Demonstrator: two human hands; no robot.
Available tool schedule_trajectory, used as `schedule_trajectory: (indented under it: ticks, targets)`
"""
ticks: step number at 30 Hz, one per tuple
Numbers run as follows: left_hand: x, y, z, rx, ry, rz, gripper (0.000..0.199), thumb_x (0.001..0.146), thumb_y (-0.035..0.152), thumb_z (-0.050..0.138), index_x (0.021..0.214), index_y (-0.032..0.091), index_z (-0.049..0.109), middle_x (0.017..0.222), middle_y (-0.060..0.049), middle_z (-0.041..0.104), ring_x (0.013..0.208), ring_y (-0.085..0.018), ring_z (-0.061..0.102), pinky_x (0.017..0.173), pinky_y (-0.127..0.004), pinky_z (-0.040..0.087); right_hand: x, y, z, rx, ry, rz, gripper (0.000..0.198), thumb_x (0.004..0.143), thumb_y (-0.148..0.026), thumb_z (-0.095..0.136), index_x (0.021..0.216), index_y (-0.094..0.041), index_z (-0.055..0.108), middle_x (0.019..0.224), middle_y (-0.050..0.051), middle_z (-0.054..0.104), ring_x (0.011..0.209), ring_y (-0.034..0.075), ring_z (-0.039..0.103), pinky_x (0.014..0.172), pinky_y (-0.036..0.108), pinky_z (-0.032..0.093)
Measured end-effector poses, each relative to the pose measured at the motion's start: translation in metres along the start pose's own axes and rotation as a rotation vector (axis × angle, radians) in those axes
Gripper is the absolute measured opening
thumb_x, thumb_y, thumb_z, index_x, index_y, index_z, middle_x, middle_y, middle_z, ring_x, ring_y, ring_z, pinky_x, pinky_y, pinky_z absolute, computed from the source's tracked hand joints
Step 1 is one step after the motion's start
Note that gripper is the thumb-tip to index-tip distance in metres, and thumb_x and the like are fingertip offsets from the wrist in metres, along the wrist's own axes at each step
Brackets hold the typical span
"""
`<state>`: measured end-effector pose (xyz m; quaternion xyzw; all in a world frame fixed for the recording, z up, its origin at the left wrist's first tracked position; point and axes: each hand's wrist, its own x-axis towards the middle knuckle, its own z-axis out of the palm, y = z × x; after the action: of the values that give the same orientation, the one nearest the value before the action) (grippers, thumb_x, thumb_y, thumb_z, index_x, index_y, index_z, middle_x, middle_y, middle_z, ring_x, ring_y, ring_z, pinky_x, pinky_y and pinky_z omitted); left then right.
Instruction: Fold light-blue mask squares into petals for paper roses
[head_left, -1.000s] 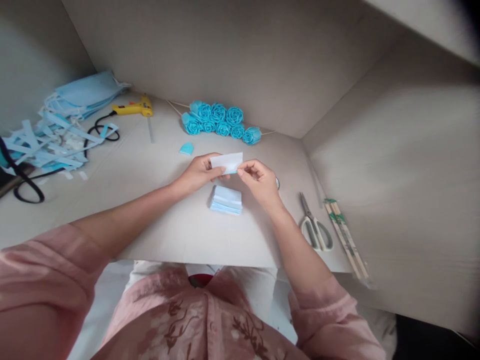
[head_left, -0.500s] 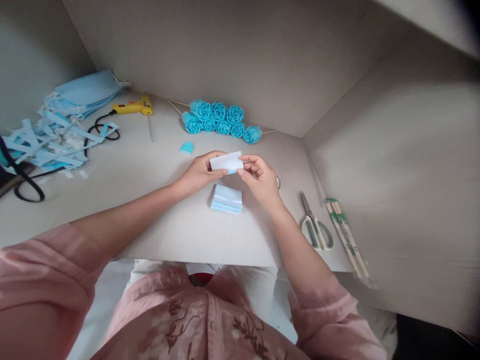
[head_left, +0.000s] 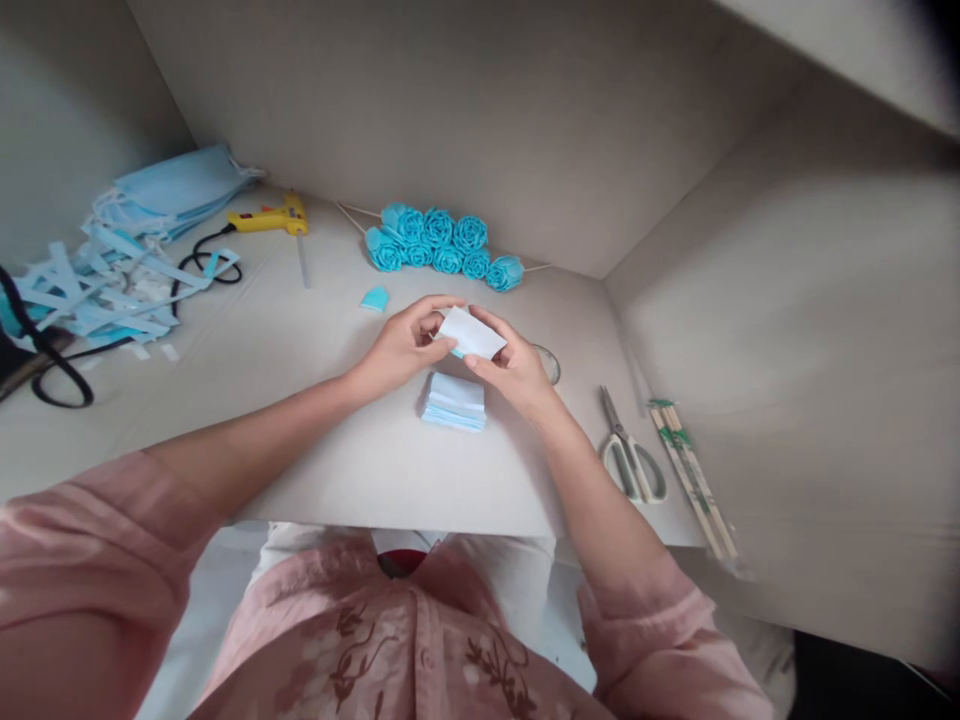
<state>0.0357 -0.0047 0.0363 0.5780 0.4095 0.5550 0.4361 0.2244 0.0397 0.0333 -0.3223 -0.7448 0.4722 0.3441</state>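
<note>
One sheet [head_left: 474, 332] pinched between left hand [head_left: 401, 341] and right hand [head_left: 517, 368], above table [head_left: 360, 470]; stack [head_left: 454, 402] between it and front edge. Looks like folding step; next move likely needs sheet edges matched.

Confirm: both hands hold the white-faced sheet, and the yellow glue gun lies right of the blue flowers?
No: the head view shows the yellow glue gun lying left of the blue flowers. The left hand and right hand both hold the white-faced sheet.
</note>
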Motion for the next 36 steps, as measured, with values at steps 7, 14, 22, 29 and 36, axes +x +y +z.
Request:
schedule_trajectory:
  ticks: [7,14,22,29,36]
  targets:
    - [0.000,-0.002,0.002,-0.098,-0.088,-0.141,0.045,0.072,0.046,0.074,0.104,0.015,0.067,0.087,-0.004,0.065,0.071,-0.013,0.054,0.060,-0.022,0.041,0.000,-0.002,-0.001,0.001,0.099,-0.073,0.065,0.079,-0.042,0.071,0.138,-0.025,0.050,0.130,0.007,0.062,0.107,0.021,0.064,0.093,0.035,0.053]
    - [-0.004,-0.009,0.003,-0.005,0.015,-0.123,0.038,0.070,0.052,0.073,0.064,0.015,0.066,0.067,-0.001,0.060,0.062,-0.012,0.049,0.058,-0.024,0.038,-0.001,-0.001,0.002,-0.044,0.076,-0.039,0.064,0.080,-0.046,0.069,0.137,-0.025,0.050,0.120,0.006,0.066,0.099,0.020,0.065,0.088,0.035,0.055]
    - [-0.003,-0.004,0.006,-0.061,0.045,-0.192,0.042,0.062,0.056,0.077,0.065,0.015,0.069,0.064,-0.002,0.063,0.060,-0.012,0.050,0.055,-0.024,0.038,-0.001,0.000,0.001,-0.065,0.092,-0.018,0.055,0.080,-0.045,0.068,0.130,-0.025,0.057,0.101,0.003,0.070,0.082,0.017,0.065,0.078,0.031,0.055]
    - [-0.003,-0.005,0.006,-0.071,0.074,-0.212,0.040,0.062,0.052,0.079,0.062,0.014,0.066,0.059,-0.001,0.060,0.057,-0.010,0.050,0.054,-0.024,0.038,-0.001,-0.001,0.002,-0.044,0.063,-0.042,0.053,0.076,-0.043,0.072,0.124,-0.023,0.061,0.109,0.003,0.070,0.095,0.019,0.065,0.084,0.031,0.053]
    - [-0.003,-0.005,0.006,-0.044,0.104,-0.207,0.040,0.063,0.051,0.078,0.058,0.014,0.062,0.057,0.000,0.057,0.054,-0.010,0.047,0.053,-0.024,0.037,0.000,0.001,0.001,-0.127,0.077,-0.016,0.042,0.077,-0.046,0.070,0.111,-0.022,0.067,0.094,0.001,0.071,0.076,0.015,0.062,0.070,0.027,0.051]
